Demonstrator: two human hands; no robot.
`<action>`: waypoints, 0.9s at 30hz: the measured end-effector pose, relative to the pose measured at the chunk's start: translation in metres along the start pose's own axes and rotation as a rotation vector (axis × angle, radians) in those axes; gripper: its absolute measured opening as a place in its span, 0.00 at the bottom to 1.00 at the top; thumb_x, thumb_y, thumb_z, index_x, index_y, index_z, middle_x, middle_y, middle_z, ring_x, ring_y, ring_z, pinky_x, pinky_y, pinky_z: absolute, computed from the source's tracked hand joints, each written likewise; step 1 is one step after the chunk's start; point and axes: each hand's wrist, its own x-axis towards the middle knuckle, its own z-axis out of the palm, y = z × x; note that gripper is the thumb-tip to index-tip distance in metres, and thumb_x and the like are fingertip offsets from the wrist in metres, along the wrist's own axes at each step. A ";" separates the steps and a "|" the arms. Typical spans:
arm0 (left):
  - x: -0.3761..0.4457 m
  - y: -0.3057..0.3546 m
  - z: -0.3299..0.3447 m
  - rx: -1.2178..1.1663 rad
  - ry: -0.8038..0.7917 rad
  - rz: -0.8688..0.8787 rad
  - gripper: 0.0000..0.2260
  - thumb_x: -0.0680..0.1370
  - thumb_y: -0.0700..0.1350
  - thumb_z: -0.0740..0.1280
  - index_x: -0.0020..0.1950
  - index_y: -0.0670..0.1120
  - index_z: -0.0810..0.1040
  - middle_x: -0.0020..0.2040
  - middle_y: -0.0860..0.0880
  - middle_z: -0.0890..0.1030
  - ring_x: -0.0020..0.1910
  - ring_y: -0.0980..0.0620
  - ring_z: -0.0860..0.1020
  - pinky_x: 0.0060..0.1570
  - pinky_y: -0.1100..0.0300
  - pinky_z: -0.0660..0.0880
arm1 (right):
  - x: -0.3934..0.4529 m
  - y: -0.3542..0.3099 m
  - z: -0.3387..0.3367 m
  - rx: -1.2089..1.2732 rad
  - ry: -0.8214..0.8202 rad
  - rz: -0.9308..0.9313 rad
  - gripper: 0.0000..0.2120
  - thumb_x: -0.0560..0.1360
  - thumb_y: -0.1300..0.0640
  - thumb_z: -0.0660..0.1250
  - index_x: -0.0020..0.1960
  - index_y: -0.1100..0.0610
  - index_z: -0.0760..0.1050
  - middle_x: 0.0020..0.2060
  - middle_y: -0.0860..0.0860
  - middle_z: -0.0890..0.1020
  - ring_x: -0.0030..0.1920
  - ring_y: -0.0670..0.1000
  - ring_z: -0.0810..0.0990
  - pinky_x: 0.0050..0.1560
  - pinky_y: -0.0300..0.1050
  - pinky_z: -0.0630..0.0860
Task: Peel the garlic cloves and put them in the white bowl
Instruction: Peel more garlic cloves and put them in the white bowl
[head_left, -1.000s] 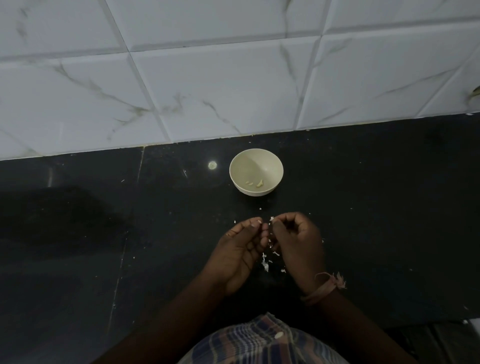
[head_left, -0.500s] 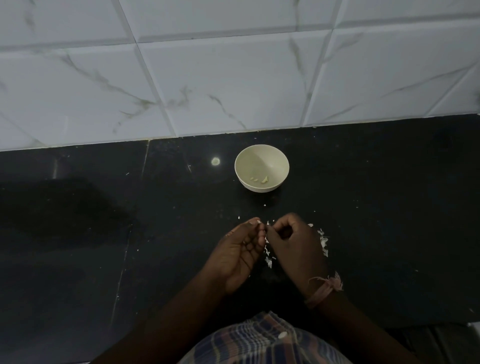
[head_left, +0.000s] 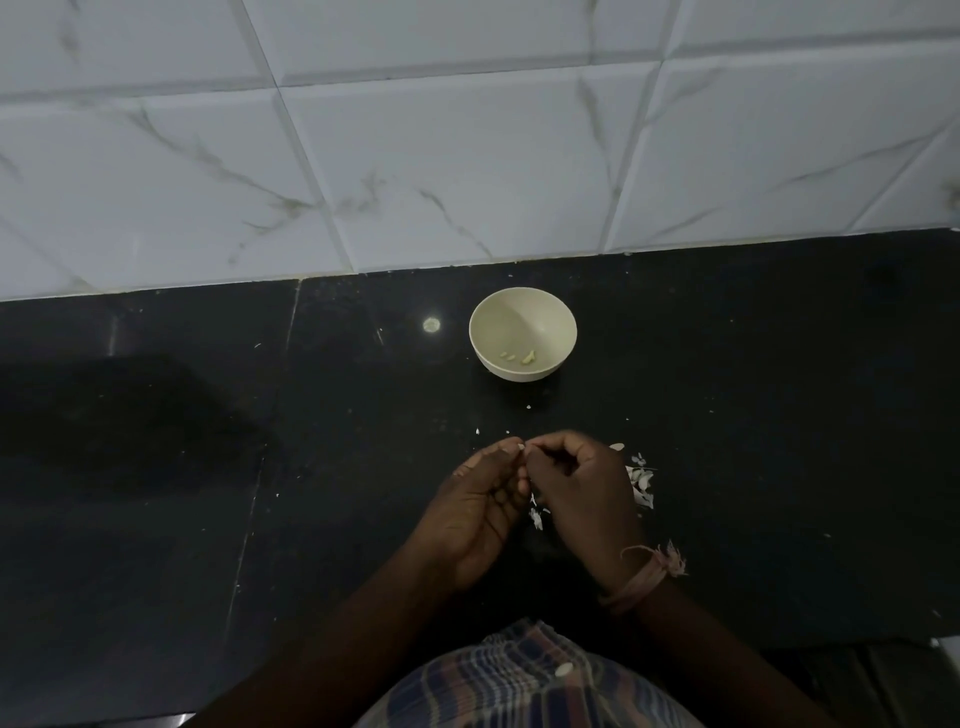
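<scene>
Nearest the camera, a plaid shirt (head_left: 524, 680) fills the bottom edge, and both forearms reach forward from it over the black counter (head_left: 208, 467). No writing or label can be read anywhere. The left hand (head_left: 480, 512) and the right hand (head_left: 582, 499) meet fingertip to fingertip, both with fingers curled, pinching a small pale garlic clove (head_left: 519, 448) between them; it is too small and too covered to tell which way its long axis runs. A frayed pink thread band (head_left: 644, 577) circles the right wrist. White peel scraps (head_left: 641, 480) lie on the counter just right of the right hand, with a few more (head_left: 536, 517) below the gap between the hands. Farther off, well apart from the hands, the white bowl (head_left: 522, 332) stands upright, holding a few small yellowish peeled pieces (head_left: 519, 356) at its bottom. Beyond it rises a white marbled tile wall (head_left: 441, 156).
</scene>
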 end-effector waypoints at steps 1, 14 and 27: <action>0.000 -0.001 0.001 0.012 -0.004 0.012 0.08 0.77 0.38 0.69 0.55 0.39 0.80 0.43 0.44 0.83 0.36 0.54 0.80 0.39 0.66 0.80 | -0.001 0.001 0.000 -0.011 0.009 -0.002 0.02 0.75 0.61 0.73 0.45 0.55 0.83 0.34 0.47 0.86 0.34 0.42 0.83 0.35 0.32 0.76; 0.002 -0.007 0.008 0.165 -0.013 0.181 0.18 0.81 0.39 0.66 0.66 0.28 0.72 0.62 0.27 0.78 0.54 0.40 0.82 0.56 0.52 0.80 | 0.004 0.007 0.000 -0.186 0.100 -0.196 0.04 0.73 0.57 0.73 0.43 0.49 0.80 0.41 0.45 0.82 0.42 0.44 0.82 0.45 0.48 0.80; 0.001 0.002 0.015 0.206 -0.015 0.196 0.05 0.79 0.36 0.67 0.54 0.37 0.80 0.51 0.34 0.83 0.47 0.43 0.84 0.49 0.55 0.82 | 0.009 0.001 0.000 -0.207 0.111 -0.215 0.04 0.72 0.56 0.72 0.41 0.50 0.77 0.39 0.45 0.81 0.40 0.43 0.80 0.39 0.32 0.73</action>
